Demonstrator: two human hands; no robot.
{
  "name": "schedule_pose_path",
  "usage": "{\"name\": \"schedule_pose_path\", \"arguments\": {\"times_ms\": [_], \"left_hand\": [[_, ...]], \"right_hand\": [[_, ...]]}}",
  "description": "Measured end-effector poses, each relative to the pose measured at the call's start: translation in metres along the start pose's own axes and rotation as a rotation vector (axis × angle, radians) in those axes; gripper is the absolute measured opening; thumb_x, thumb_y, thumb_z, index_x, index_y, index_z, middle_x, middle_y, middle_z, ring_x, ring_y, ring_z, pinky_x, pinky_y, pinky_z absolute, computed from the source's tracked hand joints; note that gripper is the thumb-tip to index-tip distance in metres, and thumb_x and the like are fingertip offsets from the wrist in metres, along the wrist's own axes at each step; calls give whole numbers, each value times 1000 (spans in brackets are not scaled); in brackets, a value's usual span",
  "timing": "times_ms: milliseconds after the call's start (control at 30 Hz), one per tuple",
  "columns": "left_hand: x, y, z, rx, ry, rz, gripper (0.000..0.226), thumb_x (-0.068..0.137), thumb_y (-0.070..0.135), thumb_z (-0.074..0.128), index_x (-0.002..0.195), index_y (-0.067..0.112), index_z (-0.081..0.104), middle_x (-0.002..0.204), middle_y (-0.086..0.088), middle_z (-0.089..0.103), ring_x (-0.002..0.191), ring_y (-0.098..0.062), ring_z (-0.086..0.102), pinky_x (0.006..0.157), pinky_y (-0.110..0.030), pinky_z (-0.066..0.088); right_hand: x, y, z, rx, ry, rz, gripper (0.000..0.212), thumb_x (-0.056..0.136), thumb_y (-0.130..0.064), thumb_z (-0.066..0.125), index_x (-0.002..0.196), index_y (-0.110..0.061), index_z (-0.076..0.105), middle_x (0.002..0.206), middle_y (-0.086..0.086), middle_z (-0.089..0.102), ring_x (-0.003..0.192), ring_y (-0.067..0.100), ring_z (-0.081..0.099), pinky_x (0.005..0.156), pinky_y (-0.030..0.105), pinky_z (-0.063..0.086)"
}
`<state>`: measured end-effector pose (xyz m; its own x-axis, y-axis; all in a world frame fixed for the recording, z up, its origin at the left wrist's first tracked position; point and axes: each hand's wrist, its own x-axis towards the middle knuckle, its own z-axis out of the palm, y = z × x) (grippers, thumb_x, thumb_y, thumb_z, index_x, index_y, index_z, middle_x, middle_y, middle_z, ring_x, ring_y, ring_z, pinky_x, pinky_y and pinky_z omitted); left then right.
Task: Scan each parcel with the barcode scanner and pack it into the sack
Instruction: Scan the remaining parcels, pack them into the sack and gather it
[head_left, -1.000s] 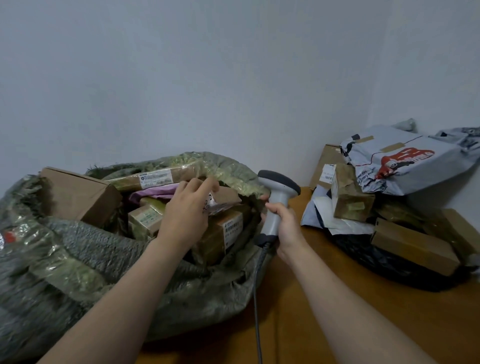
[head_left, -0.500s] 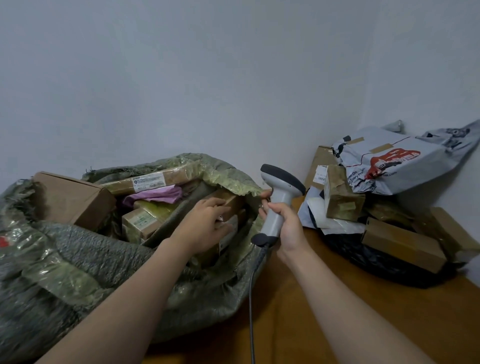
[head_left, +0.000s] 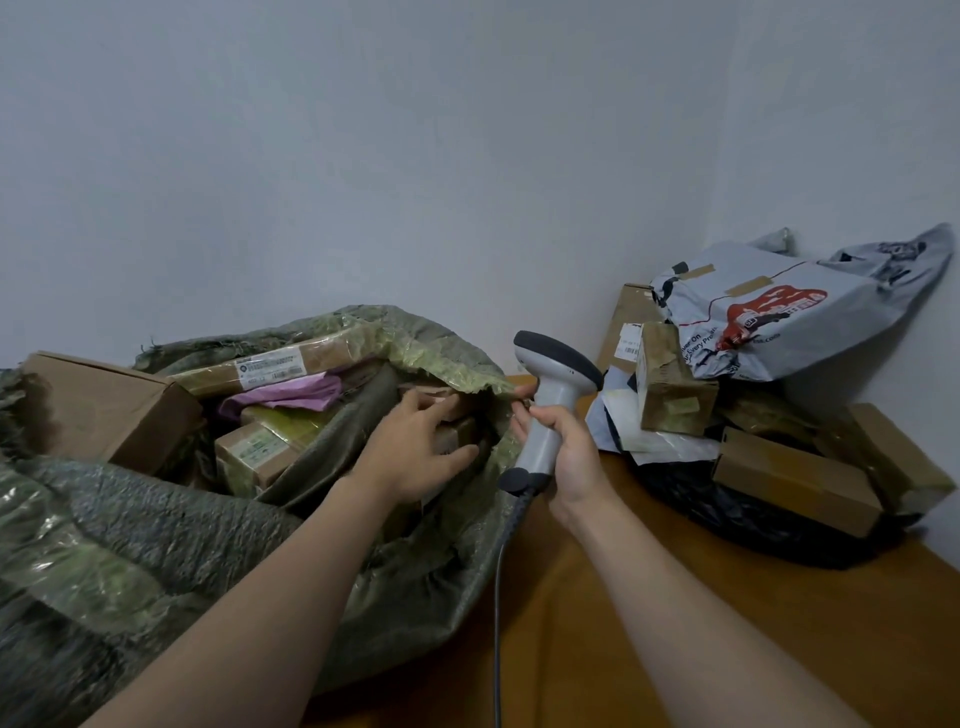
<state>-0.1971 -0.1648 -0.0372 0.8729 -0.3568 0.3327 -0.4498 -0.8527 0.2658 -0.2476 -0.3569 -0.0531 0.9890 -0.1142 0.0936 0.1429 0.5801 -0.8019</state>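
A grey-green woven sack (head_left: 156, 530) lies open on the left, with several parcels inside. My left hand (head_left: 410, 452) reaches into its mouth, fingers spread and fairly straight, and presses on a small brown parcel (head_left: 454, 428) near the sack's right rim. Just right of the sack, my right hand (head_left: 561, 447) grips the handle of the grey barcode scanner (head_left: 553, 379). The scanner stands upright with its dark head turned left. Its cable (head_left: 498, 597) hangs down toward me.
A pile of parcels sits at the right on the wooden table (head_left: 675, 623): a grey mailer bag (head_left: 779, 322), taped brown boxes (head_left: 670, 395), a long carton (head_left: 795, 480) and a black bag (head_left: 727, 514). In the sack lie a large carton (head_left: 104, 410) and a pink packet (head_left: 291, 392). Walls close the back and right.
My left hand has lowered the small brown parcel from above the sack down into its mouth. The scanner in my right hand has risen slightly and stayed beside the sack.
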Motion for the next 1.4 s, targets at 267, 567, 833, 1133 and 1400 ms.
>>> {"name": "schedule_pose_path", "arguments": {"times_ms": [267, 567, 833, 1133, 1400], "left_hand": [[-5, 9, -14, 45, -4, 39, 80, 84, 83, 32, 129, 27, 69, 117, 0, 74, 103, -19, 66, 94, -40, 52], [20, 109, -5, -77, 367, 369, 41, 94, 61, 45, 92, 25, 65, 81, 10, 62, 74, -10, 58, 68, -33, 48], [93, 212, 63, 110, -209, 414, 49, 104, 60, 38, 150, 43, 41, 158, -9, 30, 137, -38, 42, 113, -47, 40], [144, 257, 94, 210, -331, 461, 51, 108, 54, 26, 159, 49, 21, 167, -11, 7, 137, -49, 41, 119, -54, 32], [141, 242, 76, 353, -144, 491, 64, 91, 60, 62, 145, 44, 32, 152, -14, 21, 117, -45, 48, 101, -52, 49]], "right_hand": [[-2, -2, -10, 14, -36, 8, 52, 76, -24, 65, 127, -10, 61, 132, 18, 66, 120, 28, 68, 109, 45, 49], [-40, -29, -76, -115, 181, -111, 37, 92, -18, 62, 128, -14, 64, 122, 10, 73, 108, 31, 73, 94, 48, 55], [-58, -39, -139, -61, 467, -159, 25, 96, -15, 62, 120, -20, 63, 103, 10, 70, 86, 22, 69, 71, 35, 49], [-40, -46, -157, 36, 582, -288, 24, 96, -4, 58, 117, -14, 65, 107, 10, 72, 70, 29, 66, 54, 23, 53], [-43, -43, -152, 60, 519, -315, 24, 93, -5, 61, 113, -18, 65, 110, 12, 72, 72, 31, 66, 57, 25, 54]]}}
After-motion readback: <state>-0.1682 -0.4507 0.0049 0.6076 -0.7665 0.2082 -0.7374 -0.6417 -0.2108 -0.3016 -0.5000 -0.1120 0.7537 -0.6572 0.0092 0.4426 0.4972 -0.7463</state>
